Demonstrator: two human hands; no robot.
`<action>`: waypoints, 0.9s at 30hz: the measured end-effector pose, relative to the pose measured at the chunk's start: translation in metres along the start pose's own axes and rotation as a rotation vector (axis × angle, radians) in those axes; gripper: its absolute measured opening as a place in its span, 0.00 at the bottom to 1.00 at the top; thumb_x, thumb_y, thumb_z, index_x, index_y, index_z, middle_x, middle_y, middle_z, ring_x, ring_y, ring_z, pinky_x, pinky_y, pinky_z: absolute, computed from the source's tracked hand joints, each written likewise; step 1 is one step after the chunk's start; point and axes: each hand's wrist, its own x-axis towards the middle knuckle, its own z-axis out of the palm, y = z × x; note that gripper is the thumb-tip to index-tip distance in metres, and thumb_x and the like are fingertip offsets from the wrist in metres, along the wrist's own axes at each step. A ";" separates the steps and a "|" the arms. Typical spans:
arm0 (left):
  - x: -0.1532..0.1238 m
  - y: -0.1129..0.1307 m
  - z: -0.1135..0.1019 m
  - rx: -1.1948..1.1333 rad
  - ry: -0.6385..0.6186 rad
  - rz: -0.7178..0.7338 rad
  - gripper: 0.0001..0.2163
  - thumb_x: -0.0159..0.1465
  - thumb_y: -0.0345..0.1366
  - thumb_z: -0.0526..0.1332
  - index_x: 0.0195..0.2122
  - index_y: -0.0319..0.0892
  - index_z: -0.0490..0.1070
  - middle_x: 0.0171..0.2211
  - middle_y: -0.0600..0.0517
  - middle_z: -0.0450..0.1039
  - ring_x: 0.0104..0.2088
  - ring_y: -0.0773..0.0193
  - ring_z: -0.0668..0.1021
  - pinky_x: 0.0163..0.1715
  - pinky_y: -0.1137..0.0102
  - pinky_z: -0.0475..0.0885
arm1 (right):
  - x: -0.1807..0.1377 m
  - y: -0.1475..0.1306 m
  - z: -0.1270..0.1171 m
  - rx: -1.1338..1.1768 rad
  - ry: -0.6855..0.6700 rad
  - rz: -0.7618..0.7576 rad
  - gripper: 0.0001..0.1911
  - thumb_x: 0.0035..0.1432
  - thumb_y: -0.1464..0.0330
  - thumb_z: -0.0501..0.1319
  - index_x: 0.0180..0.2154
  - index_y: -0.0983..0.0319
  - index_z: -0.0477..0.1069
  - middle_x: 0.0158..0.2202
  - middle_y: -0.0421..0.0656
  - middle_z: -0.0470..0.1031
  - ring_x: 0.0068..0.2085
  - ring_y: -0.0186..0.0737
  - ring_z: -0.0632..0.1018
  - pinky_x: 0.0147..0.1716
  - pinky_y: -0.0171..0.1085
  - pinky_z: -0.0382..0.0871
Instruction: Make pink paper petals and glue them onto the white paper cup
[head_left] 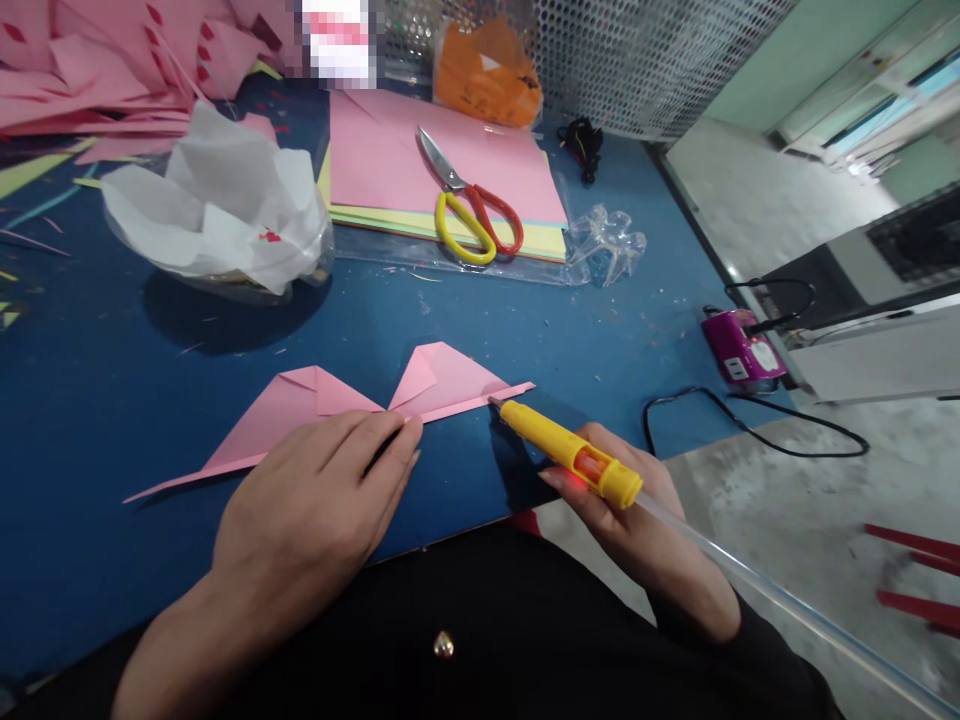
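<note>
A folded pink paper with two wing-like peaks and a narrow strip along its lower edge lies across the blue table. My left hand rests over its middle, fingers together and closed on the lower edge; the thumb is hidden. In my right hand is a yellow hot glue gun, pen-shaped, with a red light glowing at its side. A long clear glue stick trails out of its back end. The metal nozzle points left and meets, or nearly meets, the strip near the paper's right end.
Beyond the paper, scissors lie on stacked coloured sheets. A paper-lined bowl stands at left, near a pink paper heap. An orange bag sits behind. A purple power adapter and black cable are by the right edge.
</note>
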 end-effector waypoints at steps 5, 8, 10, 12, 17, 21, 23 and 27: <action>0.000 0.000 0.000 0.005 -0.007 -0.005 0.09 0.69 0.30 0.59 0.45 0.32 0.77 0.39 0.39 0.81 0.36 0.49 0.81 0.31 0.57 0.75 | 0.000 0.000 0.000 -0.014 0.002 -0.002 0.21 0.67 0.51 0.57 0.28 0.58 0.61 0.22 0.35 0.65 0.21 0.31 0.67 0.20 0.32 0.57; 0.000 0.000 0.000 0.006 -0.002 -0.008 0.09 0.69 0.30 0.59 0.45 0.33 0.78 0.39 0.39 0.81 0.36 0.49 0.81 0.32 0.58 0.75 | 0.000 0.000 0.000 -0.013 0.001 0.013 0.22 0.66 0.50 0.57 0.28 0.58 0.61 0.22 0.35 0.65 0.21 0.31 0.67 0.20 0.32 0.57; 0.000 0.000 0.000 0.000 -0.007 -0.011 0.09 0.69 0.31 0.59 0.45 0.33 0.78 0.39 0.39 0.81 0.36 0.49 0.81 0.32 0.58 0.75 | -0.001 0.000 -0.001 -0.007 -0.004 0.021 0.21 0.66 0.50 0.57 0.28 0.58 0.62 0.22 0.35 0.66 0.21 0.32 0.67 0.21 0.33 0.57; 0.000 0.001 0.000 -0.009 -0.009 -0.010 0.09 0.69 0.31 0.59 0.44 0.32 0.78 0.39 0.39 0.81 0.36 0.48 0.81 0.32 0.57 0.75 | -0.001 0.000 -0.001 -0.007 -0.006 0.028 0.21 0.66 0.50 0.57 0.29 0.58 0.63 0.22 0.35 0.66 0.21 0.32 0.68 0.20 0.33 0.57; 0.001 0.000 0.000 -0.001 0.001 -0.007 0.09 0.68 0.30 0.60 0.44 0.31 0.78 0.38 0.38 0.81 0.36 0.48 0.80 0.32 0.57 0.75 | -0.001 -0.001 -0.003 -0.026 0.014 0.034 0.20 0.66 0.51 0.57 0.28 0.57 0.61 0.22 0.35 0.65 0.20 0.31 0.66 0.20 0.33 0.56; 0.001 0.000 0.000 -0.003 -0.002 -0.001 0.09 0.68 0.30 0.60 0.44 0.32 0.78 0.38 0.39 0.81 0.35 0.49 0.81 0.32 0.57 0.75 | -0.001 -0.001 -0.005 0.010 -0.002 0.052 0.20 0.65 0.52 0.59 0.28 0.57 0.61 0.22 0.34 0.63 0.20 0.30 0.65 0.19 0.33 0.55; 0.001 0.000 -0.001 -0.010 -0.007 -0.003 0.09 0.68 0.30 0.60 0.44 0.32 0.78 0.38 0.39 0.81 0.35 0.48 0.81 0.32 0.57 0.75 | -0.003 -0.001 -0.005 0.067 -0.007 0.064 0.19 0.65 0.54 0.60 0.28 0.57 0.61 0.21 0.34 0.62 0.20 0.30 0.64 0.20 0.33 0.56; 0.000 0.000 0.000 -0.019 0.002 -0.014 0.09 0.68 0.29 0.60 0.44 0.32 0.78 0.38 0.39 0.81 0.35 0.49 0.81 0.32 0.58 0.75 | -0.010 0.005 -0.001 0.196 0.066 0.096 0.13 0.66 0.58 0.61 0.32 0.57 0.66 0.26 0.37 0.69 0.26 0.33 0.70 0.24 0.35 0.62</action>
